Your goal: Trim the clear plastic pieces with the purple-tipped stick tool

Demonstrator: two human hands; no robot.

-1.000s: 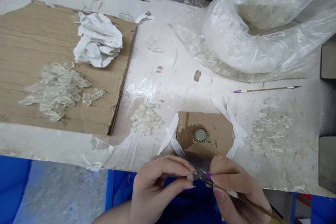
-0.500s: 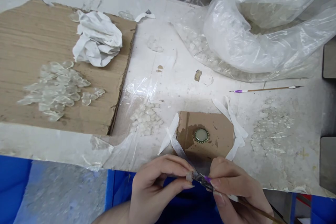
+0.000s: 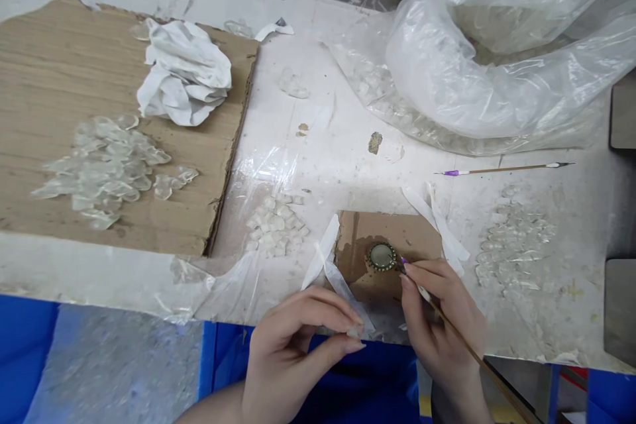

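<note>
Near field: we saw the left hand (image 3: 293,364), grip pinched on a small clear piece (image 3: 354,331); the right hand (image 3: 440,318), grip clamped on a wooden pick (image 3: 477,358), its purple tip (image 3: 403,260) at a round metal setting (image 3: 381,256), on cardboard (image 3: 360,238) on the bench (image 3: 318,146).

A stained white workbench (image 3: 318,146) carries a cardboard sheet (image 3: 59,99), a bulging plastic bag (image 3: 472,73), clear glassy pieces (image 3: 511,245) and a thin stick (image 3: 507,168).

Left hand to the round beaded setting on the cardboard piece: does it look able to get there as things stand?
Probably yes. The left hand sits just below the setting, with only flat white strips between them. The right hand crowds its right side, leaving the left side free.
</note>
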